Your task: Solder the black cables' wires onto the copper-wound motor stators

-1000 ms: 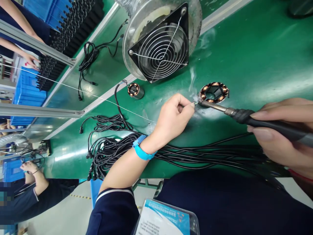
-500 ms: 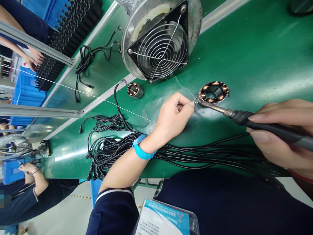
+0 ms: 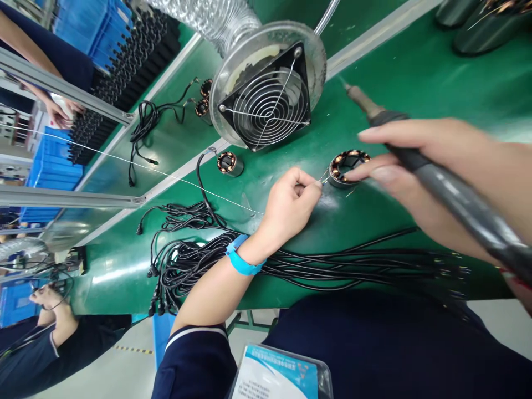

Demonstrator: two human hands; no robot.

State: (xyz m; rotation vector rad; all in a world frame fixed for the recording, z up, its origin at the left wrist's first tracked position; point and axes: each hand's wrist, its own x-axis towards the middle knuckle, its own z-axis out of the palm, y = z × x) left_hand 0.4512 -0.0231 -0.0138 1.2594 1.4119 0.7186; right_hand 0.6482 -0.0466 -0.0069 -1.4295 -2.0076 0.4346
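Note:
My left hand [image 3: 293, 199] is closed in a pinch on a thin silvery solder wire [image 3: 224, 194], which runs in from the far left. Just right of those fingertips stands a motor stator [image 3: 333, 176], a dark ring with copper windings and fine leads on its near left side. My right hand [image 3: 440, 172] grips a black-handled soldering iron [image 3: 453, 188], its blurred metal tip raised above and beyond the stator. One right fingertip reaches over the stator's rim and appears to touch it. Whether my left fingers also hold the stator's leads I cannot make out.
A fume extractor fan [image 3: 270, 105] stands behind the stator. Another stator [image 3: 230, 164] with a cable sits left. Bundled black cables [image 3: 199, 255] lie along the near edge. More stators [image 3: 482, 33] stand at far right. Co-workers' hands [image 3: 50, 296] show at left.
The soldering iron has lifted off the stator's leads and swung up and away. My right fingers have come down to the stator's rim. My left hand keeps its pinch; the view has shifted slightly.

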